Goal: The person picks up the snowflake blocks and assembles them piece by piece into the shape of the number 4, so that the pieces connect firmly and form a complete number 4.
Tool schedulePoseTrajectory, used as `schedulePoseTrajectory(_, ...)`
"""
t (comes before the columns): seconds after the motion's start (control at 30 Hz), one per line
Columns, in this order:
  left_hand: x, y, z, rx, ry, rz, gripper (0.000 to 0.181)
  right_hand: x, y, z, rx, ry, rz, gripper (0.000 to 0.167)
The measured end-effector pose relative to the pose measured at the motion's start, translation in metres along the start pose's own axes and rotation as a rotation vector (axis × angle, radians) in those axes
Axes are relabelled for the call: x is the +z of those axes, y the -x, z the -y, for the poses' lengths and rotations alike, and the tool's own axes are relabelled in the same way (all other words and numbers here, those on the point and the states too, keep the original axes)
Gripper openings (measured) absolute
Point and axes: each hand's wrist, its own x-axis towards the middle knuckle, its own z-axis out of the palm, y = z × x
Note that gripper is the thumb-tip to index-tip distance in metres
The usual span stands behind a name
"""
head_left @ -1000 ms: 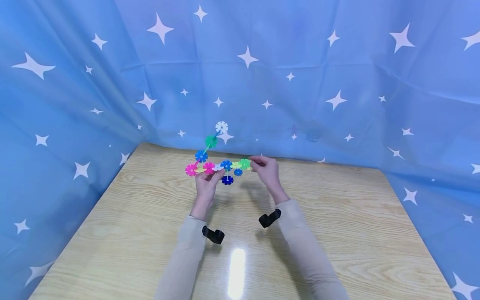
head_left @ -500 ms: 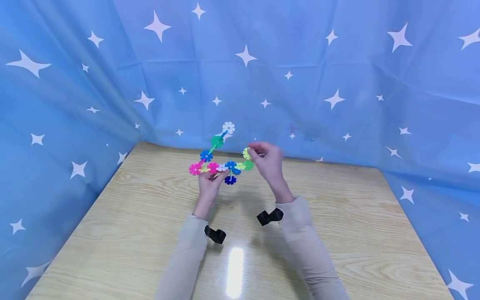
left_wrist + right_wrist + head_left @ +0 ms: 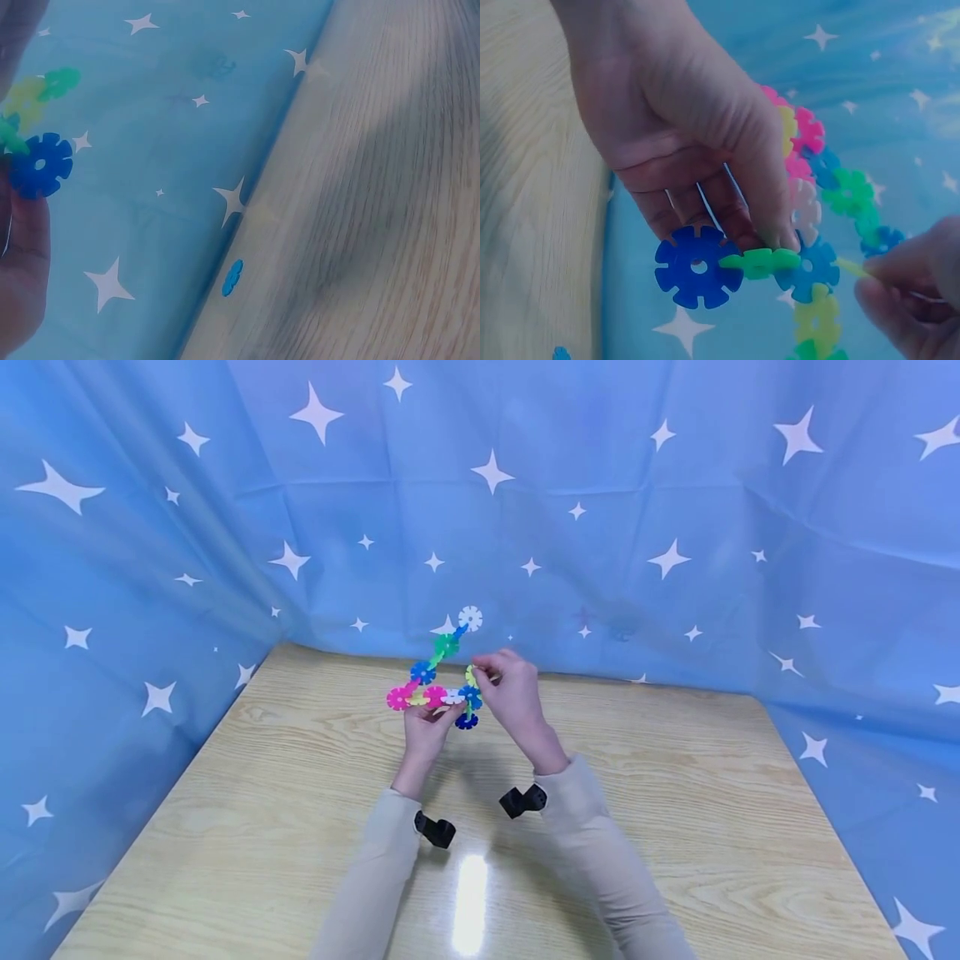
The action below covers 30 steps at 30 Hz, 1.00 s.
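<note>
My left hand (image 3: 426,732) pinches a chain of interlocking snowflake discs above the table. Its lower run has pink, yellow and white discs, ending near a blue disc (image 3: 808,270). From this, a green disc (image 3: 760,263) links to a dark blue disc (image 3: 697,267). A slanting branch rises through a green disc (image 3: 447,645) to a white disc (image 3: 470,618) on top. My right hand (image 3: 513,695) pinches a yellow snowflake disc (image 3: 853,268), seen edge-on against the blue disc; whether it is slotted in I cannot tell. Below hangs another yellow disc (image 3: 817,319).
A loose blue disc (image 3: 232,277) lies on the wooden table (image 3: 675,827) near its far edge. Behind the table hangs a blue curtain (image 3: 600,552) with white stars. Black cameras sit on both wrists.
My right hand leaves the chain's right end with the yellow disc, rises, then comes left and closer to the blue disc. My left hand and the chain shift slightly right.
</note>
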Motion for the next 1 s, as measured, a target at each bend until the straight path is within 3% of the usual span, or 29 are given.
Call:
schedulePoseTrajectory(0.37,-0.001,-0.001,0.003,0.024,0.018,-0.018,0.018,0.001,0.005,0.006,-0.071,0.032,0.098,0.021)
schedulePoseTrajectory(0.63,-0.002,-0.001,0.001,0.007,0.004,-0.010,0.017,0.000,0.003,0.005,-0.030,0.005,0.028,0.021)
schedulePoseTrajectory(0.87,0.003,0.008,-0.021,0.079,-0.042,-0.010,0.015,0.002,0.006,0.006,-0.088,0.121,0.069,0.021)
schedulePoseTrajectory(1.0,0.004,0.011,-0.024,0.104,-0.047,-0.020,0.015,0.001,0.007,0.003,-0.120,0.089,0.114,0.020)
